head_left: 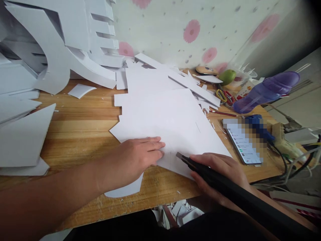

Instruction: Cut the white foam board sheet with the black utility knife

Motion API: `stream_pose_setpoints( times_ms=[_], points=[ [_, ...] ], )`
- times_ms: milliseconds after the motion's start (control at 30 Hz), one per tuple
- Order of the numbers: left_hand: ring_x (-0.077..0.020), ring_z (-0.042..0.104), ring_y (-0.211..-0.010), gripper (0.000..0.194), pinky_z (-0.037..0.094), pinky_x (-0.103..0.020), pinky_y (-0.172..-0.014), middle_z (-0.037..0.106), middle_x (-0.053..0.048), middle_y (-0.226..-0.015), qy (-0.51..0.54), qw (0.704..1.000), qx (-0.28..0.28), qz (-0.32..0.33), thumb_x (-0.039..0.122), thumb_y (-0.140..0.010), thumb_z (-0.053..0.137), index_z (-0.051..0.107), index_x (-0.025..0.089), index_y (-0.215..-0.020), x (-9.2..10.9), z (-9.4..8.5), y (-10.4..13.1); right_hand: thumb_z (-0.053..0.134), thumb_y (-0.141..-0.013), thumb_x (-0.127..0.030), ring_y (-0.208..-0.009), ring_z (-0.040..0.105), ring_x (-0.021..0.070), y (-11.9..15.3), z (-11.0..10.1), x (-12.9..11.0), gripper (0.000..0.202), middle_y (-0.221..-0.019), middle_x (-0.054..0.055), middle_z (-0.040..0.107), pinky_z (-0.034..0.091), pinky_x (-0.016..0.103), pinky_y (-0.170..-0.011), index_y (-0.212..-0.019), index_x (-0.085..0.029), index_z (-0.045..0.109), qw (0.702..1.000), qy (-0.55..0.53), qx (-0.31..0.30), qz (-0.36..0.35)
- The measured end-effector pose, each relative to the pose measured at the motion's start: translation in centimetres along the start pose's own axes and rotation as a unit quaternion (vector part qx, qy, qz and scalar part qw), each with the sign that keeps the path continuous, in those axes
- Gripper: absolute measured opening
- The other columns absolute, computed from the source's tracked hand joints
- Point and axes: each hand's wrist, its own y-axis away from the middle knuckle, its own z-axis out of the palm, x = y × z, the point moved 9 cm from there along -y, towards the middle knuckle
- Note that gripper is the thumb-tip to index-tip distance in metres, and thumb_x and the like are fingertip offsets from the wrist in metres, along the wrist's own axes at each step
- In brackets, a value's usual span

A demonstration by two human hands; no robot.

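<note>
On wood desk [82, 124]: L hand [136, 155] flat on white sheet [163, 117], R hand [220, 174] grips black knife [200, 166].

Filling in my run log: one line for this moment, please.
left hand: flat on white sheet | right hand: grips black cutter, blade on sheet | surface: wooden table

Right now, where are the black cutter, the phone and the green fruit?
Black cutter [200, 167]: head view, on its dark body, gripped in the right hand.
Phone [242, 142]: head view, middle of its blurred screen.
Green fruit [228, 77]: head view, its rounded front.
</note>
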Motion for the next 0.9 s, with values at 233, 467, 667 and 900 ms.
stream_pose_setpoints(
  times_ms=[233, 467, 667, 900],
  points=[
    [-0.0246, 0.059, -0.123, 0.022, 0.051, -0.039, -0.104, 0.067, -0.012, -0.126, 0.001, 1.0, 0.013, 0.001, 0.016, -0.096, 0.05, 0.068, 0.011, -0.108, -0.1, 0.1, 0.3, 0.058, -0.087, -0.017, -0.065, 0.07, 0.0183, 1.5, -0.6, -0.8, 0.028, -0.079, 0.004, 0.072, 0.053, 0.028, -0.054, -0.114, -0.019, 0.053, 1.0, 0.014, 0.004, -0.017],
    [-0.0218, 0.058, -0.125, 0.024, 0.049, -0.036, -0.107, 0.067, -0.009, -0.126, -0.008, 1.0, -0.003, 0.002, 0.017, -0.098, 0.047, 0.067, 0.013, -0.111, -0.2, 0.0, 0.2, 0.059, -0.084, -0.013, -0.069, 0.071, 0.0199, 2.4, -1.1, -1.7, 0.036, -0.079, 0.004, 0.072, 0.057, 0.028, -0.058, -0.118, -0.021, 0.051, 0.999, 0.029, -0.002, -0.03],
    [-0.0194, 0.055, -0.127, 0.025, 0.045, -0.033, -0.109, 0.065, -0.009, -0.13, -0.02, 1.0, -0.015, 0.004, 0.019, -0.098, 0.047, 0.066, 0.015, -0.114, -0.2, 0.1, 0.2, 0.057, -0.086, -0.013, -0.074, 0.073, 0.0201, 3.3, -1.6, -2.2, 0.034, -0.085, 0.007, 0.074, 0.06, 0.027, -0.063, -0.119, -0.02, 0.051, 0.998, 0.052, -0.008, -0.036],
    [-0.0216, 0.056, -0.127, 0.025, 0.046, -0.035, -0.108, 0.065, -0.009, -0.129, -0.011, 1.0, -0.013, -0.005, 0.018, -0.099, 0.045, 0.066, 0.014, -0.112, -0.1, 0.2, 0.2, 0.05, -0.089, -0.013, -0.068, 0.073, 0.0172, 2.7, -2.1, -3.6, 0.021, -0.081, 0.008, 0.075, 0.059, 0.023, -0.058, -0.109, -0.016, 0.055, 0.994, 0.083, -0.024, -0.059]
  ],
)
